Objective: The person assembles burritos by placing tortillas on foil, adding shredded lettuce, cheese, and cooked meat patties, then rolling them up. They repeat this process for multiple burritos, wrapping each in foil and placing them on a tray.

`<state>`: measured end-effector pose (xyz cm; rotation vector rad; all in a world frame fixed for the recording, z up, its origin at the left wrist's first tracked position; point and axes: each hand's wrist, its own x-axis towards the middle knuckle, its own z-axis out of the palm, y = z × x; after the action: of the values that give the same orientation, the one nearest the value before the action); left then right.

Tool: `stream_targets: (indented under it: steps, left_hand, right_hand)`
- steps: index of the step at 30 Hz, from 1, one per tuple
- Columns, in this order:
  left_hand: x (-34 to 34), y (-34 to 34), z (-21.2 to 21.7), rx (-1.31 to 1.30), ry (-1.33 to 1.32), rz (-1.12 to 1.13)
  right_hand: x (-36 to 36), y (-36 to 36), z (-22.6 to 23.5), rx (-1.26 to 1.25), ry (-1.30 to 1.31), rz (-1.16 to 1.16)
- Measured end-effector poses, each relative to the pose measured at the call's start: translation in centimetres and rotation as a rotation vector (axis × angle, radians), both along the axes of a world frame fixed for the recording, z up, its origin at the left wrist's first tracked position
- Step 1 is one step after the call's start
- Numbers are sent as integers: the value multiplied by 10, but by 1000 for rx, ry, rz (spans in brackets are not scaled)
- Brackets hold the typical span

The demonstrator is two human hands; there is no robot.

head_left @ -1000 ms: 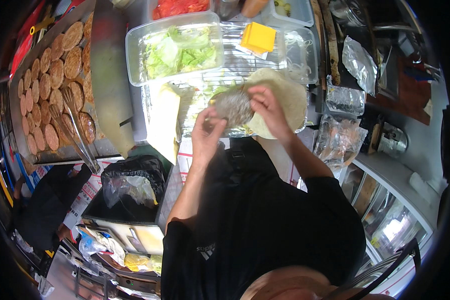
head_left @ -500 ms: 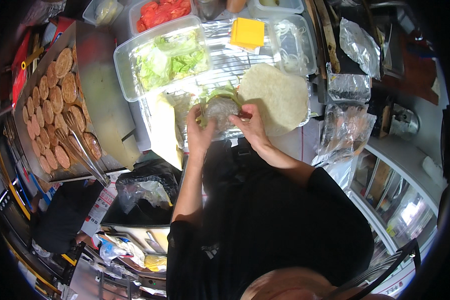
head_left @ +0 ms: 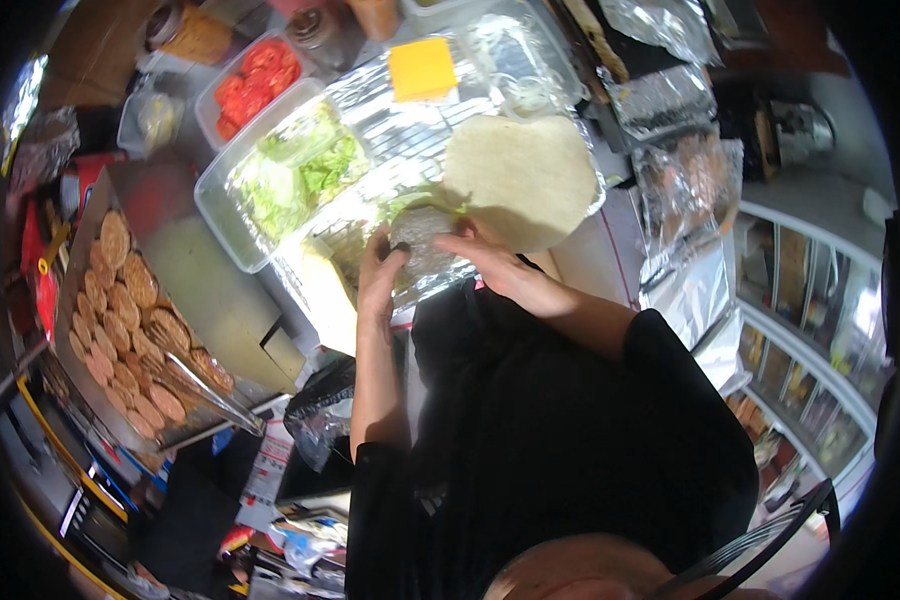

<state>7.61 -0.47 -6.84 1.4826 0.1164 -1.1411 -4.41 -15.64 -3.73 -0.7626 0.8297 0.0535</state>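
Observation:
A round foil-wrapped bundle (head_left: 425, 243) lies on a sheet of foil (head_left: 390, 150) at the counter's near edge, with a bit of green lettuce showing above it. My left hand (head_left: 378, 275) cups its left side. My right hand (head_left: 490, 265) presses on its right side, fingers bent over the foil. Just beyond my right hand lies a pale flat tortilla (head_left: 520, 175).
A clear tub of lettuce (head_left: 285, 175), a tub of sliced tomato (head_left: 255, 80), a stack of yellow cheese slices (head_left: 422, 68) and a tub of onion (head_left: 510, 60) stand behind. A griddle tray with several browned patties (head_left: 135, 320) and tongs (head_left: 215, 385) sits at left. Foil packets (head_left: 690, 190) lie at right.
Both hands have closed in around the foil bundle and drawn it slightly toward me. The view has tilted, shifting the counter left and up.

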Motion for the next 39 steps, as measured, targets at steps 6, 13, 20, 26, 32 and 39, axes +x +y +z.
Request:
stream_targets:
  steps: [6,13,20,26,32,39]
  left_hand:
    - [-6,11,19,-63,-64,11]
    - [-59,-20,57,-215,8,-240]
    - [-217,-118,84,-364,-44,-747]
    - [-379,-215,50,-379,-86,-975]
    - [-477,-292,22,-264,20,-965]
    - [-513,-321,11,-196,22,-924]
  right_hand:
    - [-19,17,-4,-61,-159,-124]
    - [-109,10,59,-203,-160,-271]
    - [-297,-11,79,-264,-88,-703]
    - [-467,-59,48,-357,155,-863]
    - [-562,-135,-3,-411,209,-851]
    - [-586,-172,-29,-319,173,-909]
